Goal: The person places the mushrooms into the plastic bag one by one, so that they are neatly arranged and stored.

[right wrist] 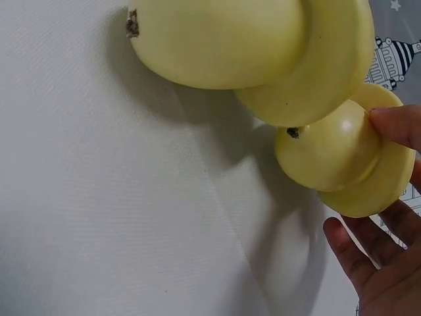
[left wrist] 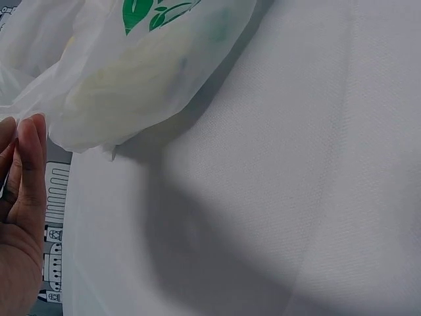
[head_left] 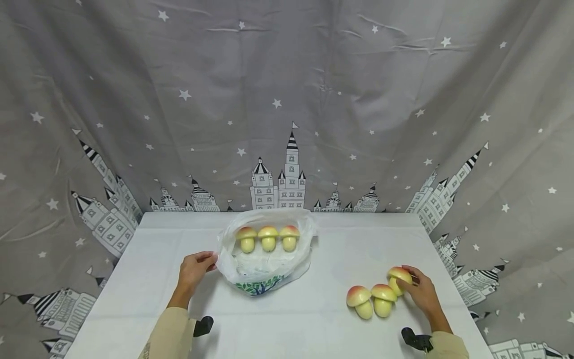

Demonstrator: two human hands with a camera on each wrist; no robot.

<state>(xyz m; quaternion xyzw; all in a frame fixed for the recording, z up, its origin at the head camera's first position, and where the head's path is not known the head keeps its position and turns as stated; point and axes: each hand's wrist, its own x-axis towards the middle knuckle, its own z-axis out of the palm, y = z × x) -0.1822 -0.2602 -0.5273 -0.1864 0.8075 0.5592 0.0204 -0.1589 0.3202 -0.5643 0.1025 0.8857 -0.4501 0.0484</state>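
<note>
My left hand pinches the left edge of a thin white plastic bag with a green leafy print. The bag's mouth faces me, and three mushrooms, yellow with reddish caps, show in a row inside. In the left wrist view, thumb and fingers meet on the gathered plastic. On the right of the table, my right hand holds a like mushroom by its cap, thumb on one side and fingers on the other. Two more mushrooms lean together just left of it.
A white cloth covers the table. Behind it hangs a grey curtain printed with stars and castles. Black wrist mounts stick out from both sleeves.
</note>
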